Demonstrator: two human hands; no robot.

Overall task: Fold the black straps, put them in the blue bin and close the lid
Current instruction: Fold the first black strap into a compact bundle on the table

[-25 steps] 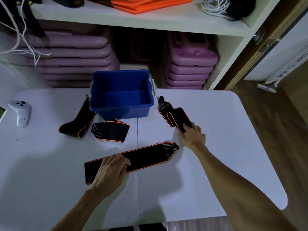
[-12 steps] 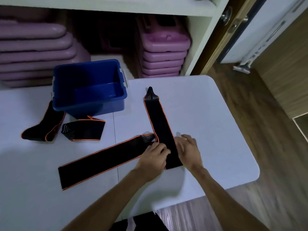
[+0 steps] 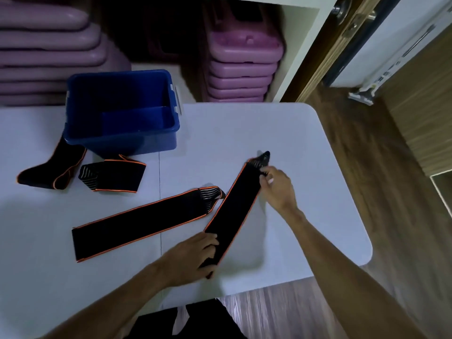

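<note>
Both ends of one black strap are held: the near end is gripped by the left hand, and the far, tapered end is pinched by the right hand. This strap is stretched flat on the table, its long axis running diagonally from near-left to far-right, so the fold is judged to bring one end over the other along that line. A second flat strap lies just to the left. The blue bin stands open, further back and to the left, nearer the left hand.
</note>
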